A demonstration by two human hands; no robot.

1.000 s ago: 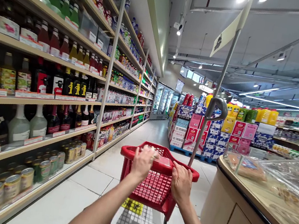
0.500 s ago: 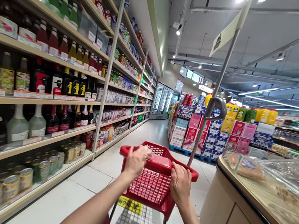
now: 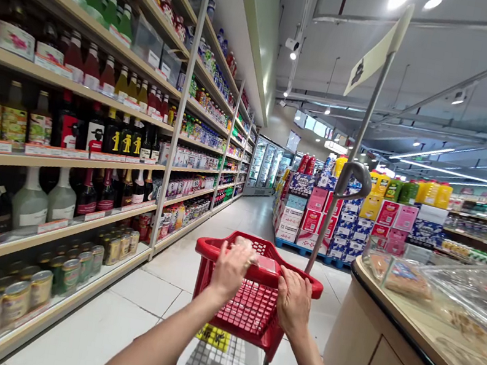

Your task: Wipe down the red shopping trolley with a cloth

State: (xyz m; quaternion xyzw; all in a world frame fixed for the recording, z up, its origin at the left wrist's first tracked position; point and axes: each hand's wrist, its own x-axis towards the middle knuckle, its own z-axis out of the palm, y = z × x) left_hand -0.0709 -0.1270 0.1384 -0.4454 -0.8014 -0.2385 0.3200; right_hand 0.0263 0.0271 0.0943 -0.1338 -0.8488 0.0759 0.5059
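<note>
A red plastic shopping cart (image 3: 244, 313) with a grid basket stands right in front of me. My right hand (image 3: 293, 300) is closed over the right part of its red handle (image 3: 209, 246), fingers bent across the top. My left hand (image 3: 229, 272) is at the handle's middle-left, its fingers bent together over the bar. Something pale and crumpled shows at its fingertips, too blurred to name. A grey pole (image 3: 365, 122) with a grey loop and a small flag rises from the cart's right side. The visible part of the basket shows its grid walls.
Long shelves (image 3: 101, 168) of bottles and cans line the left. A curved counter (image 3: 367, 334) with clear covers over packaged food stands close on the right. Stacked drink boxes (image 3: 312, 219) stand ahead to the right. Glass-door fridges (image 3: 263, 164) stand far down the aisle. A yellow floor sign (image 3: 214, 336) lies under the cart.
My left hand has shifted a little to the right along the handle. My right hand keeps its place. The yellow floor sign appears slightly further under the cart, and the view has tilted slightly.
</note>
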